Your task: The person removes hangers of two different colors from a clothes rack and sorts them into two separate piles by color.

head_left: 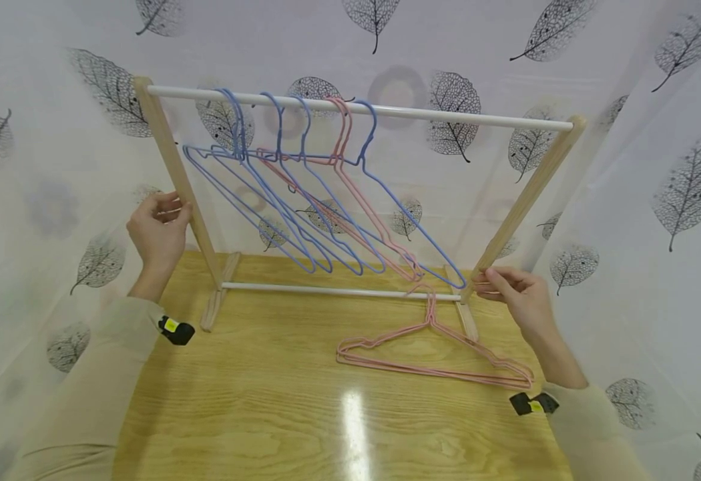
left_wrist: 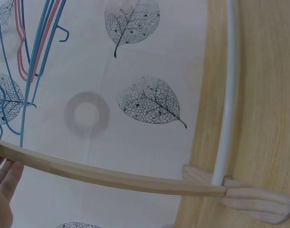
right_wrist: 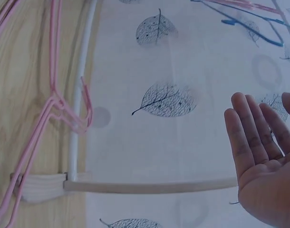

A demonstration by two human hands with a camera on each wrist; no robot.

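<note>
A clothes rack with a white top bar (head_left: pixel 483 119) and wooden posts stands on the table. My left hand (head_left: pixel 159 227) pinches its left post (head_left: pixel 169 147) between thumb and fingers around mid-height. Low on the right post (head_left: pixel 526 197), my right hand (head_left: pixel 521 297) is at the wood; in the right wrist view its fingers (right_wrist: pixel 252 133) are straight, the palm turned to the camera. Several blue hangers (head_left: pixel 410 217) and some pink hangers (head_left: pixel 365 207) hang from the bar, mostly left of centre. More pink hangers (head_left: pixel 431 371) lie stacked on the table, hooks near the lower bar.
A wooden table (head_left: pixel 254 401) lies under the rack, with a bright glare streak near the front. Leaf-print curtains (head_left: pixel 645 220) surround it behind and on both sides. The white lower bar (head_left: pixel 326 290) joins the rack's wooden feet (head_left: pixel 212 307).
</note>
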